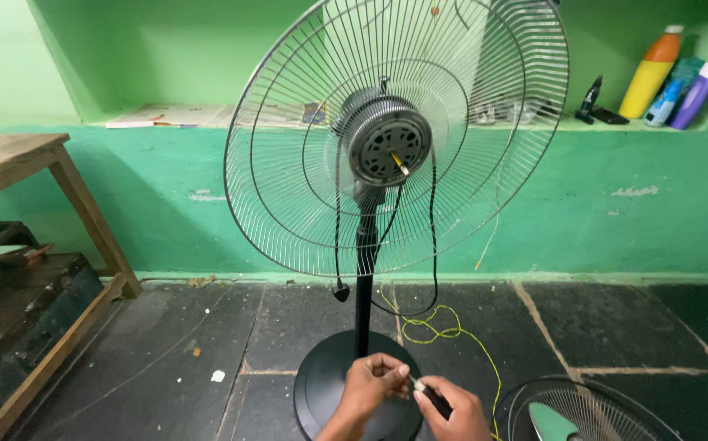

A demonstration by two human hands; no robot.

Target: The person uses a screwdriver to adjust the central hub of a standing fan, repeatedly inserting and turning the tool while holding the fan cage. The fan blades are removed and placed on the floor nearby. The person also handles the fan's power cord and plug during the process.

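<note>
From the head camera, both hands meet low over the round black base (329,376) of a pedestal fan with a bare wire guard (395,131). The left hand (368,385) has its fingers pinched on a small pale-tipped piece (416,384). The right hand (456,411) has its fingers closed around the dark-handled tool (435,400) behind that tip. A thin yellow wire (444,331) trails across the dark stone floor (615,327) just beside them.
</note>
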